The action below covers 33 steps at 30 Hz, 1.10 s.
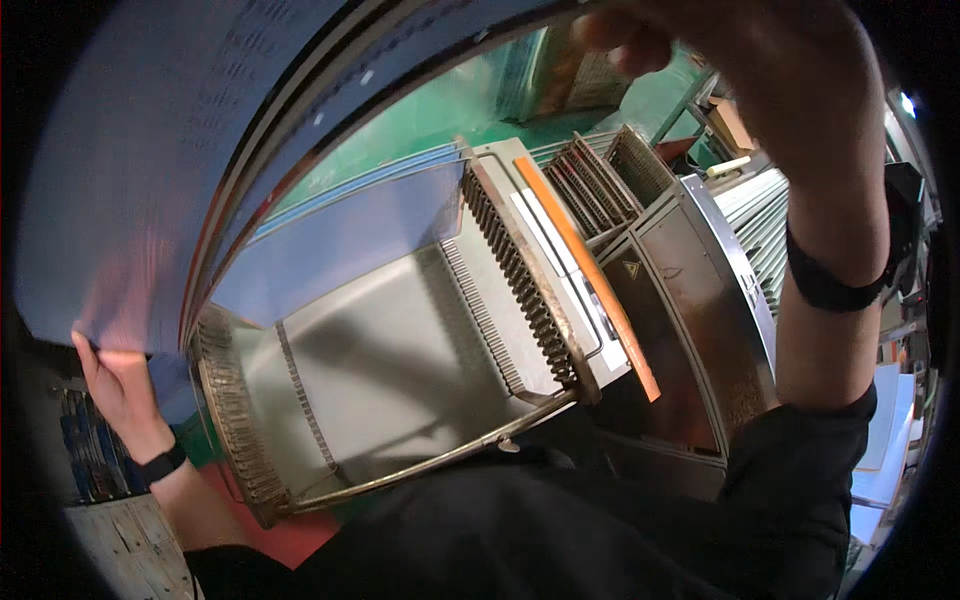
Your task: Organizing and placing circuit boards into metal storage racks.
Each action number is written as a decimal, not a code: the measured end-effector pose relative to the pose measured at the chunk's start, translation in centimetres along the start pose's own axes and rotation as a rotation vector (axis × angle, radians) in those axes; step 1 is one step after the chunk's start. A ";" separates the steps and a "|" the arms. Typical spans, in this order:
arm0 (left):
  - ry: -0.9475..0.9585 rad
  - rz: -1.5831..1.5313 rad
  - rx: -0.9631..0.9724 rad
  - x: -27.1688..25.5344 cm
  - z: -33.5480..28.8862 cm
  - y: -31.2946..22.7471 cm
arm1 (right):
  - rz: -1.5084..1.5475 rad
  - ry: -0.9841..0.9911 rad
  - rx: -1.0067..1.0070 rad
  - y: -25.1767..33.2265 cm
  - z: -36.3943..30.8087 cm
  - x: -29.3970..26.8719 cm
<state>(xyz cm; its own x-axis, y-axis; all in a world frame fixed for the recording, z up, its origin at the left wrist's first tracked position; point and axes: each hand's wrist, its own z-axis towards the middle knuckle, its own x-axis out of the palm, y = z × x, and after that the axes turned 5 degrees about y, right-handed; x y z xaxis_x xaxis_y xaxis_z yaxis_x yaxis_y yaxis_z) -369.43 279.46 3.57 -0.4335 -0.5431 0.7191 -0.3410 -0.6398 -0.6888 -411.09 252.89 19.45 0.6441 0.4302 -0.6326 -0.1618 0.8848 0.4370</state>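
Note:
A large blue-grey panel (140,180) with rows of fine marks fills the upper left, raised and tilted close to the camera. My left hand (125,395) grips its lower edge, thumb on the near face. At the top, the curled fingers of my right hand (640,40) are at the panel's far right edge; part of that grip is cut off by the frame. Below the panel stands a metal rack (425,462) with slotted, comb-like sides. Another blue panel (350,245) stands upright at the rack's far side, with more panel edges behind it.
An orange bar (590,280) runs along the rack's right side, beside a metal machine cabinet (690,330). Several brown slotted racks (600,180) are behind it. Light blue sheets (885,450) lie at the far right. The floor (400,145) beyond is green.

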 end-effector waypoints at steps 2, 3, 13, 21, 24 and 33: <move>0.166 0.016 -0.045 -0.9 -0.1 0.1 | 0.031 0.020 -0.102 -2.1 -0.3 -0.3; -0.030 0.023 0.024 0.7 -0.6 0.7 | 0.054 0.024 -0.143 -3.4 -0.5 -0.4; 0.290 0.377 0.240 0.6 -0.4 -0.6 | 0.263 0.006 -0.189 -9.7 -2.5 -1.7; 0.324 0.418 0.410 4.6 1.2 2.8 | -0.361 -0.118 0.298 -12.8 -8.3 -2.2; 0.275 0.353 0.375 3.5 1.5 4.5 | -0.261 -0.114 0.343 -12.9 -8.9 0.2; 0.297 0.357 0.305 -3.8 4.6 7.0 | 0.043 -0.156 0.548 -14.6 -8.4 9.3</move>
<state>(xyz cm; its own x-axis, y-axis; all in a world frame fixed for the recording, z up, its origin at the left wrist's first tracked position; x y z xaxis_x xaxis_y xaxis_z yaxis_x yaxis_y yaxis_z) -366.30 274.56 -3.57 -0.7093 -0.6069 0.3586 0.1083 -0.5965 -0.7952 -408.99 245.47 1.84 0.7551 0.3957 -0.5227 0.1937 0.6271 0.7545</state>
